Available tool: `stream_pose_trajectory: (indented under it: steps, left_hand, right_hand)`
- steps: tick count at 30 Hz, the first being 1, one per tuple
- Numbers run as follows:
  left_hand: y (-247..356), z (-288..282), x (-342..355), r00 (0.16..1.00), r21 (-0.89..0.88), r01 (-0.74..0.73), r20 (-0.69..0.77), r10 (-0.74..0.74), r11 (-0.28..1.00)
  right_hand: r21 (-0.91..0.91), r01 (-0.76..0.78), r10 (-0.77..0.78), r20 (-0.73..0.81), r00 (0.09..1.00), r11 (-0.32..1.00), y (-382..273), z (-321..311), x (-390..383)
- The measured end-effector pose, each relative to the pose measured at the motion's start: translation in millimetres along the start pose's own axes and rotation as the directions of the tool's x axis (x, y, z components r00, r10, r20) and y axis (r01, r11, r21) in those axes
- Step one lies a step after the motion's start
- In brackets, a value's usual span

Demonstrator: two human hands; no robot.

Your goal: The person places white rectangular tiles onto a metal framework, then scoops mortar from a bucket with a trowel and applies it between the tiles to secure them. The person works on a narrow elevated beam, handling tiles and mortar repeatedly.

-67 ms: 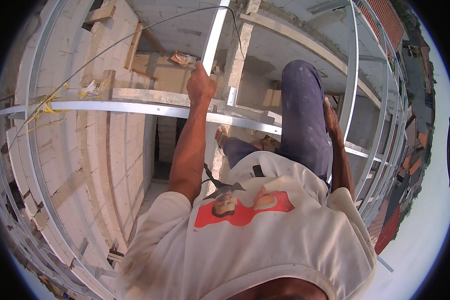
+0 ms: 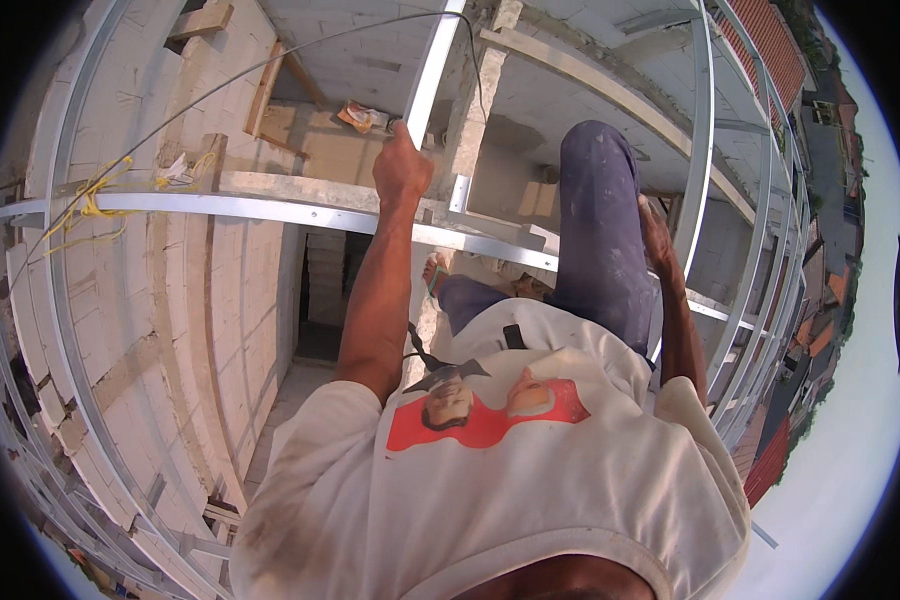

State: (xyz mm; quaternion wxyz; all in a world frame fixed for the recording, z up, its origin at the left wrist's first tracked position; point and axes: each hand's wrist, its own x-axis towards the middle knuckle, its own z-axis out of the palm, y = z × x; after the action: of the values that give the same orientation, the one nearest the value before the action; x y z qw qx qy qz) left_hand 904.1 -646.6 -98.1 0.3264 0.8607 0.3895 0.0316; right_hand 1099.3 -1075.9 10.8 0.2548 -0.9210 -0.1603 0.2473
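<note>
My left hand (image 2: 402, 172) is closed around the near end of a shiny light-steel channel (image 2: 433, 70), which runs away from me toward the top of the view. Just below that hand, my forearm passes over a long crosswise steel channel (image 2: 270, 209). My right hand (image 2: 656, 236) lies along the outer side of my bent right leg (image 2: 598, 200), its fingers stretched out against the purple trousers and partly hidden. No object shows in it. A slanting steel member (image 2: 703, 150) stands close to its right. My sandalled left foot (image 2: 434, 274) rests on a narrow ledge.
A dark cable (image 2: 270, 68) arcs over the upper left. Yellow string (image 2: 92, 205) is tied on the frame at left. Block walls (image 2: 255, 300) drop to rooms below, with a dark doorway (image 2: 322, 290). Steel framing (image 2: 770, 220) and rooftops (image 2: 825, 325) lie right.
The view has shifted very slightly. Both hands keep their places, the left one still round the steel channel.
</note>
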Motion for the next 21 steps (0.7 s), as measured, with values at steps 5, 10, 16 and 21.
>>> stream_pose_trajectory:
  steps: [5,10,16,21]
  left_hand:
    - [2.5,-3.4,-2.3,0.999,-0.019,0.049,0.011,-0.049,0.999]
    - [2.1,-0.6,-5.1,0.998,-0.029,0.059,0.004,-0.059,0.998]
    - [1.1,-3.9,-11.4,0.995,-0.009,0.087,-0.049,-0.088,0.996]
    - [15.2,3.3,-9.7,0.992,-0.016,0.113,-0.049,-0.114,0.993]
  right_hand:
    - [0.163,-0.073,0.052,0.129,0.99,0.984,-32.9,0.0,-38.4]
    - [0.189,0.019,-0.039,0.105,0.994,0.982,21.8,4.6,-63.6]
    - [-0.092,-0.207,0.223,0.232,0.947,0.974,100.0,-13.7,-74.6]
    - [-0.306,-0.183,0.286,0.337,0.897,0.934,215.0,-63.0,-81.4]
